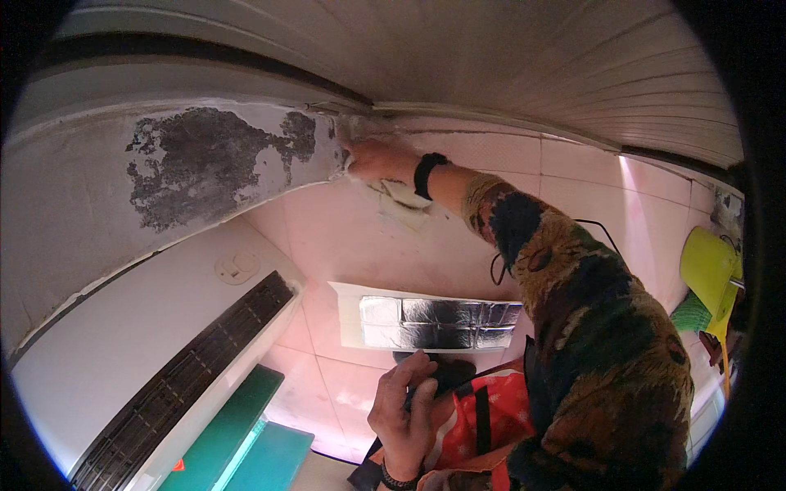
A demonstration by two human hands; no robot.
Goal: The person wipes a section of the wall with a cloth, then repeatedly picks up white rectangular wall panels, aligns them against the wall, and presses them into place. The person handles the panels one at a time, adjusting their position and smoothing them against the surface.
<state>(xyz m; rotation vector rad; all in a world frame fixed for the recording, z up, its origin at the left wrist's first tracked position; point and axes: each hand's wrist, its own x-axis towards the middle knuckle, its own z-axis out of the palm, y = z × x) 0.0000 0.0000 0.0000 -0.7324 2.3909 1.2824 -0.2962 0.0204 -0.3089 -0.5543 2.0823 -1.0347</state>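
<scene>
My right hand (375, 160) reaches up to the end of the peeling grey wall strip (65, 188), its fingers curled at the corner; whatever they may hold is hidden. Below it lie pale flakes or scraps (403, 196) on the pink tiles (311, 229). Low in the middle, my left hand (403, 413) hangs with fingers loosely bent and apart, holding nothing visible. Just above that hand lies a white-edged panel with silver foil (434, 323).
A white appliance with a dark grille (188, 368) runs along the lower left, beside teal boards (262, 466). A slatted grey panel (524, 57) spans the top. At right are a yellow-green plastic piece (704, 274) and green material (688, 311).
</scene>
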